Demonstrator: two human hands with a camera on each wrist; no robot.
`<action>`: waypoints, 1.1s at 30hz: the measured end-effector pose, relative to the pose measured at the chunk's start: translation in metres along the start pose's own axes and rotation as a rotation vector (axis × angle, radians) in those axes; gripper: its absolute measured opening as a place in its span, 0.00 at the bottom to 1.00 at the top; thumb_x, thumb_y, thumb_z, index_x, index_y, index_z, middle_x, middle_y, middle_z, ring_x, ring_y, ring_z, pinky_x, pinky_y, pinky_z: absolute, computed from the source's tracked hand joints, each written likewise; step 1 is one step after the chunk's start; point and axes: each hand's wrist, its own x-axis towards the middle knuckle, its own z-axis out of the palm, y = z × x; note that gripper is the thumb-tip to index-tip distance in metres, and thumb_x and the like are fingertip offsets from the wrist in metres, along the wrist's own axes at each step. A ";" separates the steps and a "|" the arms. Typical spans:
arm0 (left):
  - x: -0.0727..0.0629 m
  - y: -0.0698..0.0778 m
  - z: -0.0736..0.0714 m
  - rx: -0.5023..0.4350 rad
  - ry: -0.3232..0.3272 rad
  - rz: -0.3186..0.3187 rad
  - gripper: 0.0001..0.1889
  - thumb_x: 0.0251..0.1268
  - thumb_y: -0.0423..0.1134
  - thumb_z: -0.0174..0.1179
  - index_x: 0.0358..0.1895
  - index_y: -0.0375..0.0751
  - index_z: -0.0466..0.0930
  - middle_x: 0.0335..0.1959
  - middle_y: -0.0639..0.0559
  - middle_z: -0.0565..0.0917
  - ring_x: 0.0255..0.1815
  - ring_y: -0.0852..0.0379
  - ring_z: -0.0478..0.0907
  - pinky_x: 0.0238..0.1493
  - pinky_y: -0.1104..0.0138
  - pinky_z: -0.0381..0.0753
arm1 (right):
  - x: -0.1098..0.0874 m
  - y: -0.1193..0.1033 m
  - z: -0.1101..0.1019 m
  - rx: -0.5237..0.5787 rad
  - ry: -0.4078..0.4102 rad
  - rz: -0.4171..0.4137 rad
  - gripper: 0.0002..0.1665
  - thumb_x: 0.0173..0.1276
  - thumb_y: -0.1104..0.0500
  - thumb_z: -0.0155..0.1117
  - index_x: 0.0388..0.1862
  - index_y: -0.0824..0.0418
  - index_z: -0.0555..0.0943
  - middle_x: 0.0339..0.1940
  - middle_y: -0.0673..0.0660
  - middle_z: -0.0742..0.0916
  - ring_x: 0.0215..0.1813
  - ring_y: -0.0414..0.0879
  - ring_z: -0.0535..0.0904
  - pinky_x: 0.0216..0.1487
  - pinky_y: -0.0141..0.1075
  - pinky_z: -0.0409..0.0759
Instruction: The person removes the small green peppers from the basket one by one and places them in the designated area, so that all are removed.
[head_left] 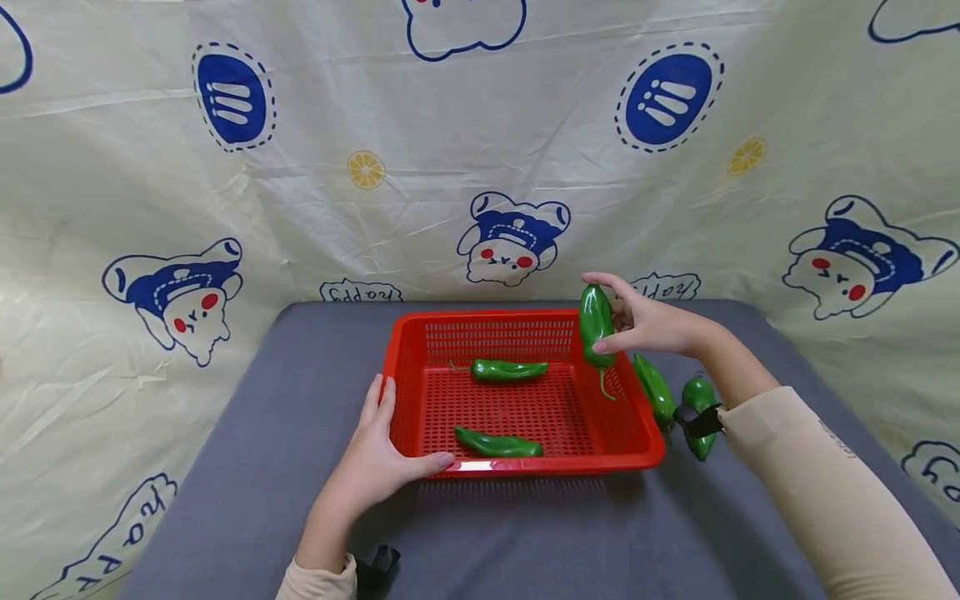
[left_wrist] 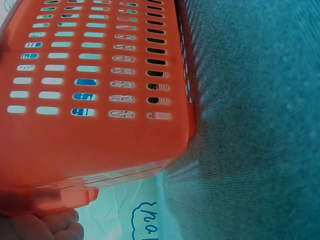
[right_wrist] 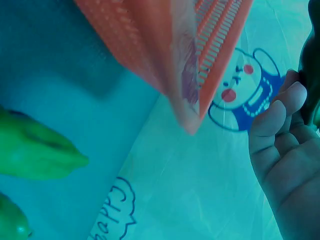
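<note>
Currently, a glossy green elongated pepper with a thin stem is being pinched between thumb and fingers of the right hand, held above the right end of a red plastic perforated basket. The basket's near-left corner is touched by the left hand, thumb and fingers spread. Two similar peppers are contained inside; two more are seen on the grey cloth surface, right of the basket.
</note>
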 end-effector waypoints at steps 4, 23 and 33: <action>0.000 -0.001 -0.001 -0.002 -0.003 -0.002 0.69 0.39 0.64 0.76 0.81 0.52 0.38 0.82 0.61 0.34 0.81 0.43 0.46 0.68 0.43 0.72 | -0.010 0.008 -0.006 0.028 0.011 -0.020 0.60 0.65 0.55 0.71 0.80 0.39 0.39 0.49 0.65 0.81 0.50 0.56 0.80 0.51 0.47 0.81; 0.000 0.000 -0.002 -0.019 -0.012 -0.002 0.68 0.40 0.63 0.76 0.81 0.52 0.38 0.82 0.59 0.34 0.81 0.42 0.45 0.68 0.43 0.71 | -0.061 0.081 -0.027 0.027 0.076 0.128 0.60 0.68 0.55 0.68 0.80 0.44 0.34 0.51 0.66 0.81 0.51 0.51 0.81 0.49 0.47 0.82; 0.001 -0.002 -0.001 -0.004 -0.005 0.010 0.69 0.39 0.65 0.75 0.81 0.52 0.38 0.82 0.58 0.34 0.81 0.42 0.46 0.68 0.43 0.70 | -0.064 0.114 -0.018 0.021 0.032 0.193 0.63 0.66 0.55 0.69 0.80 0.50 0.32 0.53 0.68 0.79 0.49 0.52 0.81 0.52 0.46 0.82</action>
